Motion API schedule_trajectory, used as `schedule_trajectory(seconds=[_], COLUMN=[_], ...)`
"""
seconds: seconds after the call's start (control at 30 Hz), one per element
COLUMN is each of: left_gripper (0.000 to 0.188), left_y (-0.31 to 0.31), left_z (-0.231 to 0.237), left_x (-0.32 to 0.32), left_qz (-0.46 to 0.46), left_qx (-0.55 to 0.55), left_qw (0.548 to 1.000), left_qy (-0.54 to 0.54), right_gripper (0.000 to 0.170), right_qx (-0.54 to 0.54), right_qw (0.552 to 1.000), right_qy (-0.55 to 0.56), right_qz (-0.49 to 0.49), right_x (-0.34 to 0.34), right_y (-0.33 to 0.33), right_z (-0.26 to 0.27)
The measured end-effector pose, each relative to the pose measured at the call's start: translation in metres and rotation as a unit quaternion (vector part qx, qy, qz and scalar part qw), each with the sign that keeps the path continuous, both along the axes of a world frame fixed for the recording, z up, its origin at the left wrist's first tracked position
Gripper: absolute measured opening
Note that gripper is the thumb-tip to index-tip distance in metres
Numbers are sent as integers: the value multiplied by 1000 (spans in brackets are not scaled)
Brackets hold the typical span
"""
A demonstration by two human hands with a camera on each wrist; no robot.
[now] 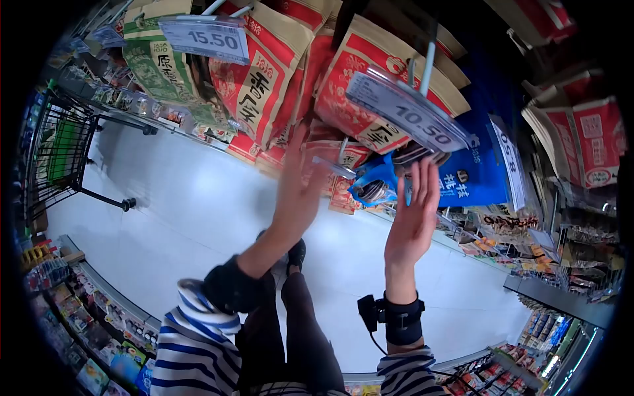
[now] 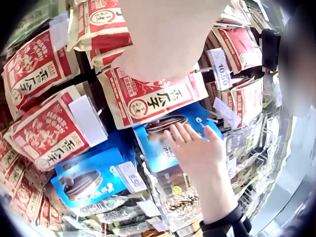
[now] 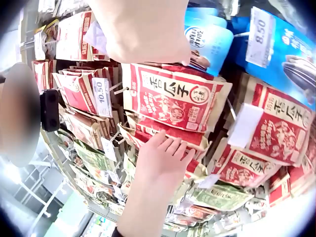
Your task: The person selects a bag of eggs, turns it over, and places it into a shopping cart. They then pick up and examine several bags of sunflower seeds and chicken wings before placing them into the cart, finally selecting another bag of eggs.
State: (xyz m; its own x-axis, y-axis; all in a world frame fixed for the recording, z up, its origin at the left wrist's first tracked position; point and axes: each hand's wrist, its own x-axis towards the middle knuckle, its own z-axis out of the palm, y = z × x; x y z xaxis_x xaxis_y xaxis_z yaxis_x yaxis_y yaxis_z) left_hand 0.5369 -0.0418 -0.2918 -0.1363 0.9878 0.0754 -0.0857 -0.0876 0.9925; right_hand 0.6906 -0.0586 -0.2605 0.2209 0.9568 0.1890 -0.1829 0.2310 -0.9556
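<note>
One left hand [image 1: 297,195], grip spread, by red packet [image 3: 196,140]; one right hand [image 1: 412,221], spread, by blue packet [image 2: 154,152].

I see a blue bag [image 1: 479,175] printed with striped seeds hanging on the rack, and a red-and-tan bag [image 3: 148,126] partly hidden behind another.

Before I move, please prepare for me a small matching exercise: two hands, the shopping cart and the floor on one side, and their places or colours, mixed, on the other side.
Things:
1. Left hand
2. Right hand
3. Shopping cart
4. Floor

Places or colours:
a. Pale and shiny
b. In front of a blue packet
c. Black frame, left side of the head view
d. In front of red packets

Right pairs: 1-d, 2-b, 3-c, 4-a
</note>
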Motion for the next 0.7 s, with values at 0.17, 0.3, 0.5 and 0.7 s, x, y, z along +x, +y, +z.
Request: schedule_trajectory(seconds=[0.17,0.3,0.5,0.7], left_gripper=[47,47,47,45], left_y=[-69,-108,-173,-231], left_z=[-12,-29,-52,-64], left_x=[-13,-34,-83,-123], left_qz=[86,147,186,183], left_qx=[-77,-133,-219,-249], left_qw=[992,978,954,947], left_qy=[-55,-66,-88,-89], right_gripper=[50,52,52,57], right_qx=[-129,-216,-300,-297], right_qw=[985,967,919,911], right_qy=[109,127,250,280], right_qz=[-40,-51,-58,-53], right_x=[6,2,-15,-54], right_y=[-68,-115,-168,-217], right_z=[-37,-71,-91,-99])
